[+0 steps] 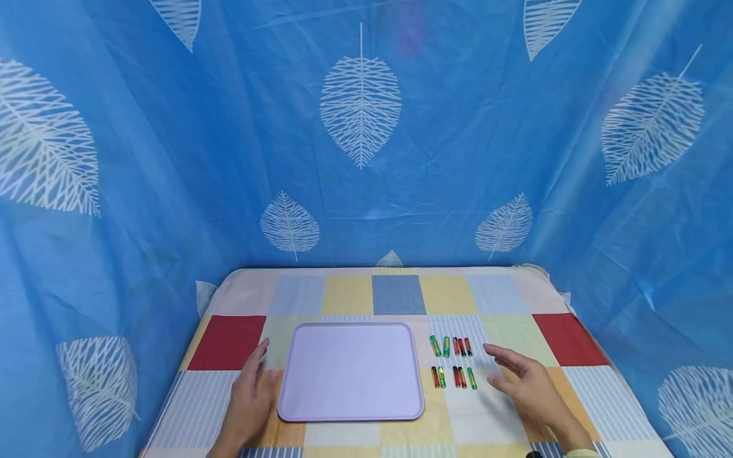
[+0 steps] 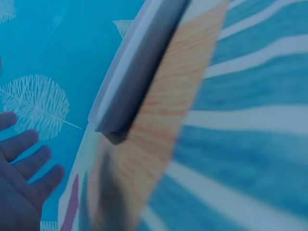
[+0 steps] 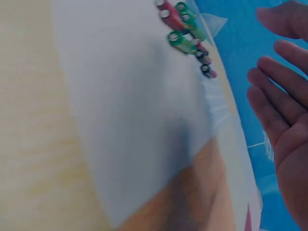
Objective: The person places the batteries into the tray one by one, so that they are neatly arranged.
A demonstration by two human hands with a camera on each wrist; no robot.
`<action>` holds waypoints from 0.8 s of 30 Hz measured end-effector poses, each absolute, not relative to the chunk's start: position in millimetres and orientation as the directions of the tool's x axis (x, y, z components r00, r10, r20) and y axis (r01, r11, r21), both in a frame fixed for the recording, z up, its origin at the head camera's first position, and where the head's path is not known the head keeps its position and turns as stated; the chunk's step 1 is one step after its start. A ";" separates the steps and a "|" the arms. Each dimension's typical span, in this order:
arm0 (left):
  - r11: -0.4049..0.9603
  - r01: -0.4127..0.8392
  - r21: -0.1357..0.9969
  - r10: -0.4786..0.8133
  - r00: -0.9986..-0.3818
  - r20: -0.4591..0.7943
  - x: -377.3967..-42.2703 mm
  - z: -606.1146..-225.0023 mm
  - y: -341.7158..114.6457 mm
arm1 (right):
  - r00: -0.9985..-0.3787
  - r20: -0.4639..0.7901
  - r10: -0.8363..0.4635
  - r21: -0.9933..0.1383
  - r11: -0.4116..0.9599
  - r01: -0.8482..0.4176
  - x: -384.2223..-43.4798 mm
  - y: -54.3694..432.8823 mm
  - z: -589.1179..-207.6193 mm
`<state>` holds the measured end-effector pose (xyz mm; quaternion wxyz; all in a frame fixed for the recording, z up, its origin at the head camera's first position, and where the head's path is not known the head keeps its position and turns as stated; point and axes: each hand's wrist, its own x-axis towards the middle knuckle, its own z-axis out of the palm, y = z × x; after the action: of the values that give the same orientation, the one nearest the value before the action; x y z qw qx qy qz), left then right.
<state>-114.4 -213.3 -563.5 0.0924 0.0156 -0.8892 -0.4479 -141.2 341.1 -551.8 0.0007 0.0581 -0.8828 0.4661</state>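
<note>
A pale lilac rectangular tray (image 1: 350,372) lies on the patchwork cloth in front of me. Beside its right edge, several small batteries lie in two rows, some green (image 1: 446,346) and some red and black (image 1: 468,346). My left hand (image 1: 249,397) is held just left of the tray with its fingers extended and nothing in it. To the right of the batteries is my right hand (image 1: 532,388), fingers straight, thumb apart, also holding nothing. The right wrist view shows the battery ends (image 3: 182,42) beyond that palm. In the left wrist view the tray's side (image 2: 132,67) rises near the spread fingers (image 2: 29,166).
A patchwork cloth (image 1: 401,296) in coloured squares covers the table. Blue sheets (image 1: 424,172) with white leaf prints hang close behind the table and along both sides. A dark band (image 1: 534,454) shows at the right wrist.
</note>
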 end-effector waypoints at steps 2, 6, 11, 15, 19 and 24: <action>0.590 0.038 0.807 -0.112 -0.985 0.128 -111.1 -567.7 -212.9 | -0.995 0.008 -0.100 -0.824 0.564 -0.063 -140.8 339.9 -555.7; 0.612 0.000 0.791 -0.103 -0.991 0.080 -105.7 -575.0 -213.0 | -0.992 -0.047 -0.113 -0.832 0.555 -0.024 -142.4 337.5 -562.6; 0.631 0.044 0.775 -0.069 -0.991 0.112 -100.2 -586.3 -212.8 | -0.992 -0.037 -0.123 -0.784 0.619 -0.048 -147.2 334.4 -570.7; 0.634 0.115 0.765 -0.022 -0.986 0.167 -97.6 -593.7 -212.4 | -0.991 -0.056 -0.123 -0.728 0.684 -0.044 -149.5 331.5 -575.2; 0.661 0.091 0.745 -0.001 -0.993 0.122 -97.5 -594.5 -212.7 | -0.989 -0.081 -0.125 -0.703 0.710 -0.033 -150.7 328.1 -576.2; 0.680 0.069 0.730 0.008 -0.996 0.087 -97.6 -593.1 -212.1 | -0.988 -0.085 -0.132 -0.689 0.724 -0.038 -149.7 325.6 -575.1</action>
<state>-97.6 -212.1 -593.1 0.0382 -0.0208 -0.9158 -0.3992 -149.7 325.6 -575.1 -0.0638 0.0457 -0.9262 0.3688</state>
